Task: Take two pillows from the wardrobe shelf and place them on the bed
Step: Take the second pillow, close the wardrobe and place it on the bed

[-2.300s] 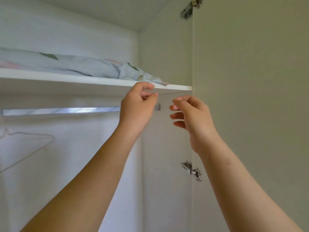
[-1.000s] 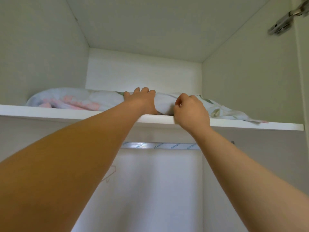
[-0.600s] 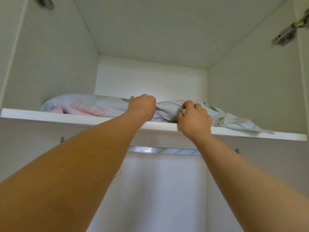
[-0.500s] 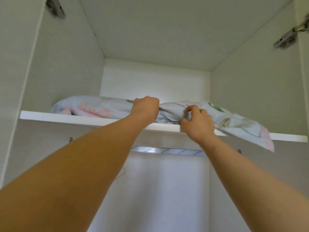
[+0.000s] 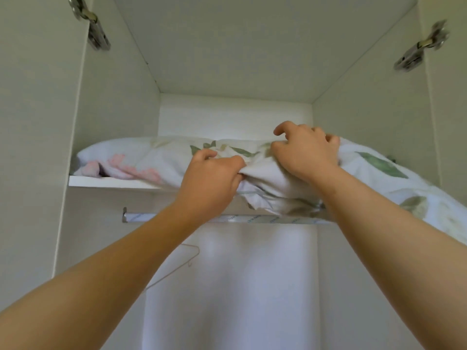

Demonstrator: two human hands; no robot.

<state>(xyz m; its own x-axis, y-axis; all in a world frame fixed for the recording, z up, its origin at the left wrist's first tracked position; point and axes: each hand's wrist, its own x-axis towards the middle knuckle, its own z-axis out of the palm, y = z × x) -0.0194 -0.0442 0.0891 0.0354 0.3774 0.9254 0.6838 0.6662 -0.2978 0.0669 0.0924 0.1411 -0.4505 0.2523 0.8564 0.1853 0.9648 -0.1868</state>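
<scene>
A moment ago the pillow [image 5: 265, 170] lay mostly flat on the wardrobe shelf [image 5: 108, 181]. Now its front part has come off the edge and hangs down on the right side. The left hand [image 5: 211, 181] is closed tight on a bunch of the flowery cover. The right hand [image 5: 304, 150] presses on top with bent fingers, holding it too. The far end is still on the shelf. So the first pillow is almost out, but nothing is on the bed yet.
</scene>
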